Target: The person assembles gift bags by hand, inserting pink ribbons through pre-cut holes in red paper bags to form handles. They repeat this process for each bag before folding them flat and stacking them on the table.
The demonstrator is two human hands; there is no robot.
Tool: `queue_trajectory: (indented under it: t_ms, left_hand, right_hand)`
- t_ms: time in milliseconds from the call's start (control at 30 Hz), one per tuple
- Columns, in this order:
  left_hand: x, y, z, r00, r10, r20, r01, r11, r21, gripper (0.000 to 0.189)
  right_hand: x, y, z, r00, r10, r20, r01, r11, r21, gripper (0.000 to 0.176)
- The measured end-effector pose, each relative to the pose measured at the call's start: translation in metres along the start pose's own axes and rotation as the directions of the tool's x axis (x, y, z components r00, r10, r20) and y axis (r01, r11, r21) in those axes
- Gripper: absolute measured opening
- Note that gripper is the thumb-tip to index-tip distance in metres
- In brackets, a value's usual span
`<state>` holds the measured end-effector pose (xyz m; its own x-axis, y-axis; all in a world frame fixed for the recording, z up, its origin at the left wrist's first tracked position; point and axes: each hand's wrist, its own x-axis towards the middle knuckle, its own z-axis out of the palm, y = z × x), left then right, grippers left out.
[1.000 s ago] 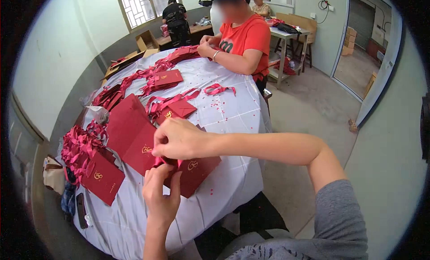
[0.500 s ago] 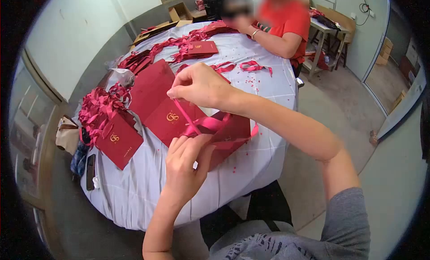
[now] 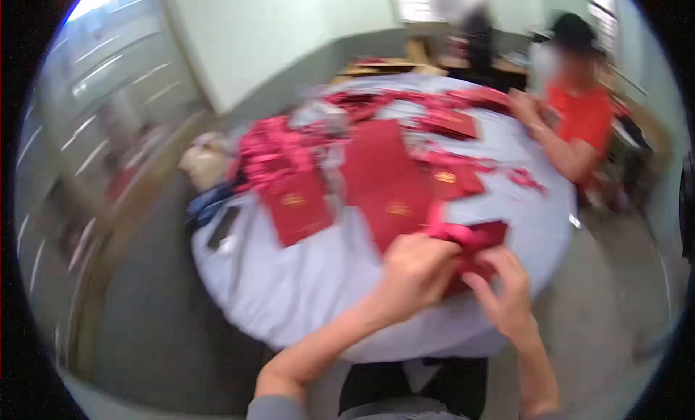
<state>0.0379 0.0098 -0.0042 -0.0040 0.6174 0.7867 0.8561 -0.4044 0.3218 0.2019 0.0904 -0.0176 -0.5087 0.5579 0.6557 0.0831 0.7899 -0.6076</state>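
My left hand (image 3: 423, 268) is closed on a pink ribbon (image 3: 452, 232) at a flat red paper bag (image 3: 491, 234), near the table's front right. Beside it, my right hand (image 3: 509, 290) has its fingers and thumb curled at the ribbon, over the same bag; motion blur hides the fingertips. Just left of my hands lies a larger red bag (image 3: 380, 166) with a gold logo. Behind them is another red piece with a gold logo (image 3: 457, 179).
A white cloth covers the round table (image 3: 318, 297). At the left are a pile of pink ribbons (image 3: 271, 148), a red bag (image 3: 295, 210) and a dark phone (image 3: 224, 228). More bags (image 3: 449, 123) lie at the back. A person in a red shirt (image 3: 579, 116) sits across.
The view has swung left and blurred. My right hand has come down from its raised ribbon pull to beside my left hand. Both are now close together at the bag.
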Motion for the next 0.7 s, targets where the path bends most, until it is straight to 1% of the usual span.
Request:
queue_trajectory:
  t_ms: [33, 67, 100, 133, 167, 200, 267, 300, 400, 433, 467, 500, 533, 567, 600, 633, 700]
  left_hand:
    - [-0.002, -0.003, 0.002, 1.0, 0.005, 0.006, -0.005, 1.0, 0.002, 0.015]
    - [0.001, 0.0, -0.002, 1.0, 0.025, 0.009, -0.025, 0.999, 0.037, 0.014]
    - [0.002, 0.001, -0.001, 1.0, 0.023, -0.009, -0.022, 0.998, 0.061, 0.016]
    - [0.001, 0.0, 0.003, 0.999, 0.031, -0.034, -0.026, 0.99, 0.139, 0.016]
    - [0.001, 0.001, 0.006, 0.999, 0.016, -0.043, -0.006, 0.975, 0.224, 0.016]
    - [0.003, 0.003, 0.006, 0.998, 0.019, -0.052, -0.004, 0.963, 0.271, 0.017]
    - [0.008, 0.009, 0.004, 0.996, 0.053, -0.07, -0.024, 0.929, 0.368, 0.019]
    - [0.011, 0.013, 0.002, 0.996, 0.061, -0.069, -0.029, 0.917, 0.398, 0.019]
    - [0.011, 0.018, 0.003, 0.996, 0.088, -0.032, -0.064, 0.889, 0.454, 0.019]
    - [0.01, 0.018, 0.004, 0.997, 0.075, 0.008, -0.069, 0.875, 0.478, 0.015]
    - [0.011, 0.017, 0.005, 0.997, 0.059, 0.042, -0.072, 0.864, 0.498, 0.016]
    - [0.013, 0.019, 0.005, 0.997, 0.064, 0.045, -0.077, 0.865, 0.496, 0.016]
    - [0.014, 0.02, 0.005, 0.992, 0.079, 0.095, -0.115, 0.87, 0.479, 0.025]
    - [0.015, 0.022, 0.007, 0.985, 0.091, 0.146, -0.149, 0.877, 0.456, 0.035]
    - [0.015, 0.022, 0.01, 0.978, 0.119, 0.171, -0.187, 0.862, 0.471, 0.049]
    - [0.016, 0.023, 0.013, 0.975, 0.107, 0.193, -0.19, 0.853, 0.486, 0.048]
    - [0.021, 0.026, 0.015, 0.969, 0.076, 0.235, -0.191, 0.834, 0.518, 0.048]
  right_hand:
    - [-0.009, 0.01, 0.004, 0.997, -0.07, 0.028, 0.072, 0.994, -0.078, 0.026]
    - [-0.014, 0.013, 0.008, 0.997, -0.064, 0.039, 0.066, 0.995, -0.07, 0.027]
    - [-0.017, 0.017, 0.012, 0.995, -0.098, 0.008, 0.098, 0.995, -0.029, 0.026]
    - [-0.02, 0.017, 0.012, 0.999, -0.016, 0.028, 0.016, 1.0, 0.013, 0.025]
    - [-0.023, 0.021, 0.011, 0.997, 0.016, 0.073, -0.022, 0.996, 0.083, 0.02]
    - [-0.027, 0.026, 0.009, 0.992, 0.053, 0.115, -0.069, 0.988, 0.138, 0.016]
    - [-0.035, 0.031, 0.013, 0.985, 0.129, 0.111, -0.157, 0.942, 0.297, 0.013]
    - [-0.036, 0.025, 0.01, 0.984, 0.143, 0.109, -0.167, 0.95, 0.262, 0.014]
    - [-0.043, 0.016, 0.01, 0.988, 0.154, 0.013, -0.152, 0.945, 0.289, 0.011]
    - [-0.045, 0.017, 0.003, 0.988, 0.153, 0.002, -0.147, 0.942, 0.301, 0.011]
    - [-0.048, 0.019, -0.008, 0.978, 0.172, 0.117, -0.192, 0.962, 0.192, 0.017]
    - [-0.052, 0.022, -0.016, 0.952, 0.204, 0.229, -0.226, 0.972, 0.07, 0.025]
    - [-0.054, 0.028, -0.016, 0.951, 0.212, 0.226, -0.232, 0.971, 0.065, 0.025]
    - [-0.057, 0.032, -0.014, 0.989, 0.084, 0.12, -0.088, 0.996, 0.031, 0.017]
    - [-0.062, 0.036, -0.014, 0.998, -0.051, 0.024, 0.052, 0.998, -0.021, 0.011]
    - [-0.067, 0.035, -0.016, 1.0, 0.009, -0.004, -0.009, 0.998, -0.069, 0.011]
    - [-0.072, 0.043, -0.022, 1.0, 0.018, -0.013, -0.019, 0.995, -0.093, 0.011]
